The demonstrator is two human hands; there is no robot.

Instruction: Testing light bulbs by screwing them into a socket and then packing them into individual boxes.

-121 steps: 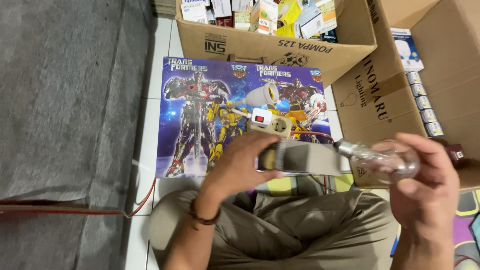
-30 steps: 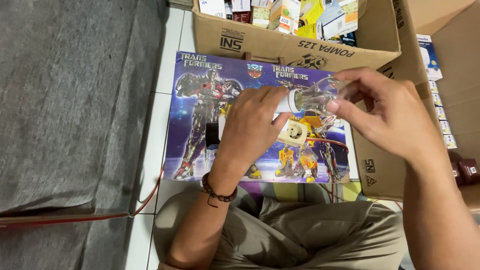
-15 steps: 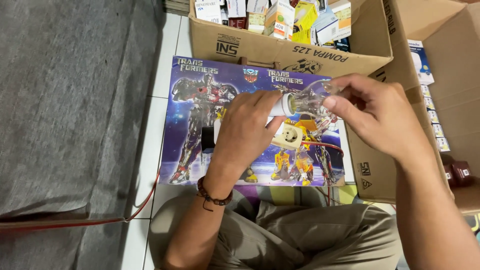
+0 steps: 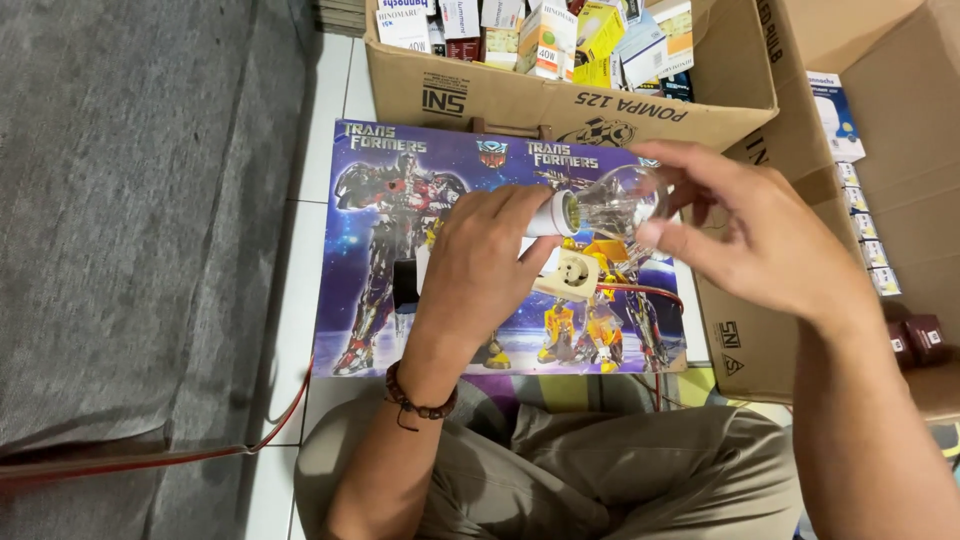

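So my left hand (image 4: 480, 265) is clamped on the white lamp socket (image 4: 548, 213), and the clear bulb (image 4: 612, 203) sticks out sideways to the right, base seated in it. My right hand (image 4: 745, 240) cups the glass, fingers closed around it, both above the robot poster (image 4: 370, 300).

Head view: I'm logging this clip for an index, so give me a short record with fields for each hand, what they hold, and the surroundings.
left hand: left hand grips a white lamp socket
right hand: right hand has its fingers around a clear glass bulb
bulb and socket: bulb's base sits at the socket's mouth
below the hands: cream plug socket on a robot poster
behind: open cardboard box of small cartons
left side: grey mat
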